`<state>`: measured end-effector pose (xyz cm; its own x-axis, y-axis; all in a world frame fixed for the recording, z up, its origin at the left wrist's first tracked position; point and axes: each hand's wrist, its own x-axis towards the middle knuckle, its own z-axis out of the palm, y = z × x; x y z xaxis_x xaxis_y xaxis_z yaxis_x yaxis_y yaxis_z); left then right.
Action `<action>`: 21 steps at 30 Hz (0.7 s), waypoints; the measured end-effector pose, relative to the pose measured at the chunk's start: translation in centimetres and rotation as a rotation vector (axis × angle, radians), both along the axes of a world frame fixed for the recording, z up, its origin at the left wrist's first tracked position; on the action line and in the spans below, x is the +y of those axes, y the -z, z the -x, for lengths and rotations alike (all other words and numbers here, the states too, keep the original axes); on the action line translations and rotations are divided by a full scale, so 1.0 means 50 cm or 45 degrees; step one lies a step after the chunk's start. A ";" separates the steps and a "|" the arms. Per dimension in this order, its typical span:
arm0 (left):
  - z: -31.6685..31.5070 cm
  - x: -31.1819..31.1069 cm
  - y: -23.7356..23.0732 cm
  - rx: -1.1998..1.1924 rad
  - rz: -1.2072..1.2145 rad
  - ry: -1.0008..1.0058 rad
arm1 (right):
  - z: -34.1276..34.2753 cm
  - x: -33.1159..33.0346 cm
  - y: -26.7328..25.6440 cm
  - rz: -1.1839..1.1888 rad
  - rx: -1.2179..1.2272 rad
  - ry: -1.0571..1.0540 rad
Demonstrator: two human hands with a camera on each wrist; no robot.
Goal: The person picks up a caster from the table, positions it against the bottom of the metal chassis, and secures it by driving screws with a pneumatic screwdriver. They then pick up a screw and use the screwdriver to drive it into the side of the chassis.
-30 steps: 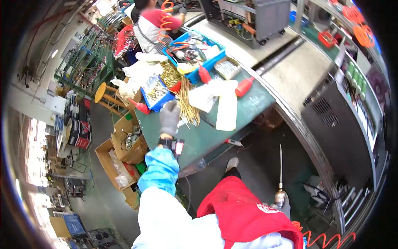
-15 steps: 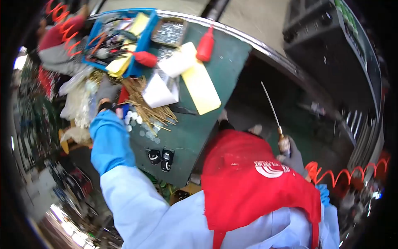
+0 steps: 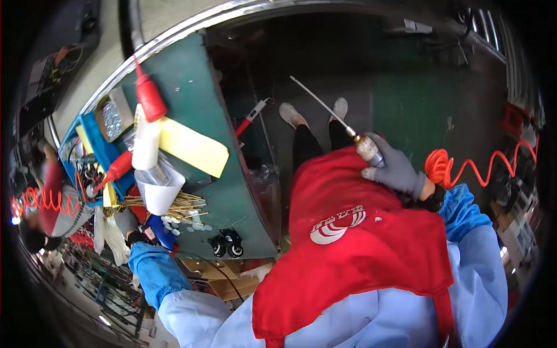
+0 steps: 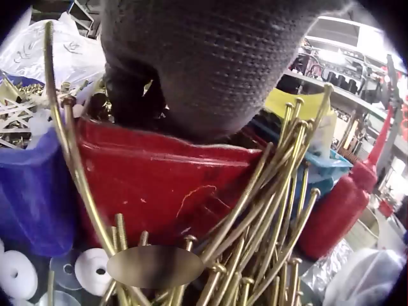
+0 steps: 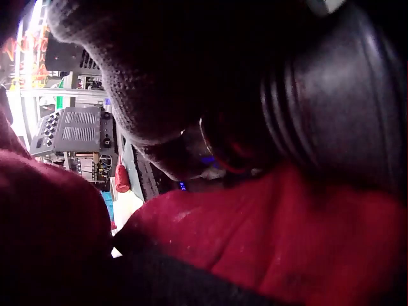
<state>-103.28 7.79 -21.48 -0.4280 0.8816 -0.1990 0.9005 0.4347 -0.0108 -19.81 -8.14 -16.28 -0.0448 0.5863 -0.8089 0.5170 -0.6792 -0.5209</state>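
Note:
In a grey knit glove, my left hand point(image 3: 126, 221) reaches down into a red bin point(image 4: 166, 185) at the far left of the bench. Its fingertips are hidden behind the bin's rim, so I cannot tell what they hold. Long brass-coloured screws point(image 4: 255, 236) lean in a bunch against the bin, beside white washers point(image 4: 19, 274). My gloved right hand point(image 3: 400, 168) grips a power screwdriver point(image 3: 369, 151) in front of the red apron. Its long thin bit point(image 3: 322, 101) points up and left. In the right wrist view the screwdriver body point(image 5: 338, 95) shows large and dark.
On the green bench point(image 3: 191, 75) lie red squeeze bottles point(image 3: 149, 95), yellow paper point(image 3: 194, 145), a carton of small metal parts point(image 3: 112, 118) and two black casters point(image 3: 226, 243). A blue bin point(image 4: 32, 197) adjoins the red one. An orange coiled hose point(image 3: 441, 168) hangs at right. Another person point(image 3: 55, 211) is beyond.
My left hand has gone from over the bench's near part to the red bin. The head view has swung right, shifting the bench left. The right hand keeps hold of the screwdriver.

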 end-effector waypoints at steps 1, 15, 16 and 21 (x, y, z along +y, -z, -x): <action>0.015 0.009 0.001 0.186 0.107 -0.014 | -0.009 -0.003 0.008 0.040 0.014 0.034; 0.008 -0.163 -0.149 -0.902 -0.532 -0.758 | -0.080 -0.046 0.057 -0.005 0.077 0.084; -0.030 -0.177 -0.166 -1.308 -0.846 -0.997 | -0.081 -0.041 0.045 -0.005 0.089 0.070; -0.299 -0.212 -0.224 -2.638 -1.373 -1.317 | -0.077 -0.026 -0.021 -0.128 0.221 -0.093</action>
<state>-88.32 -2.83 -10.29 -0.5071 0.6676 -0.5451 -0.8245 -0.1916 0.5324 -15.96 -9.45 -15.25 -0.2239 0.6537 -0.7228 0.4599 -0.5831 -0.6697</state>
